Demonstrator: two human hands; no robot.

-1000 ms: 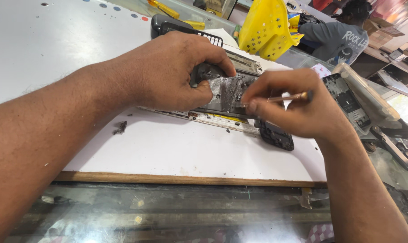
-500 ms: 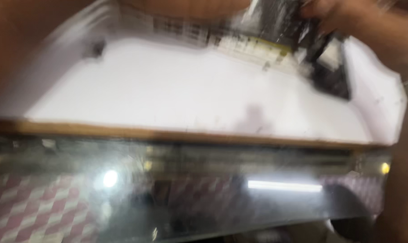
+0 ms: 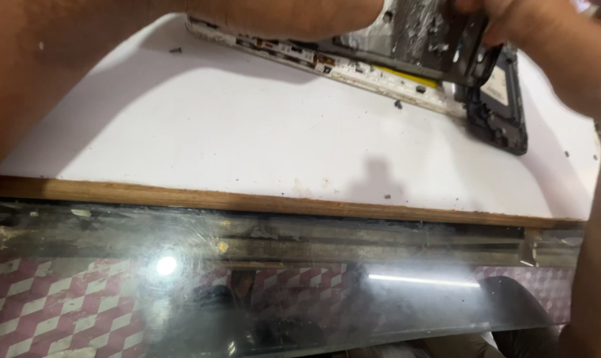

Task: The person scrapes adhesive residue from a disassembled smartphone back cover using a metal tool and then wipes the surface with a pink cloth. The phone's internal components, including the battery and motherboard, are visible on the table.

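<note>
The opened device (image 3: 406, 56) lies at the far edge of the white board (image 3: 247, 139), its long axis running from upper left down to lower right. The left hand (image 3: 280, 16) presses flat on it; the right hand (image 3: 513, 20) pinches its right end.

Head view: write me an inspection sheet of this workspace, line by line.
Surface: white board with wooden front edge, lying on a glass counter.
Job's things: opened device with exposed circuit strip; dark frame part beside it.
Clutter: small loose screws and specks on the board.
Hands: left hand rests on the device; right hand grips its raised dark panel; fingers mostly out of frame.
Cables: nothing seen.
Surroundings: pink-and-white chequered pattern through the glass, light reflections.
</note>
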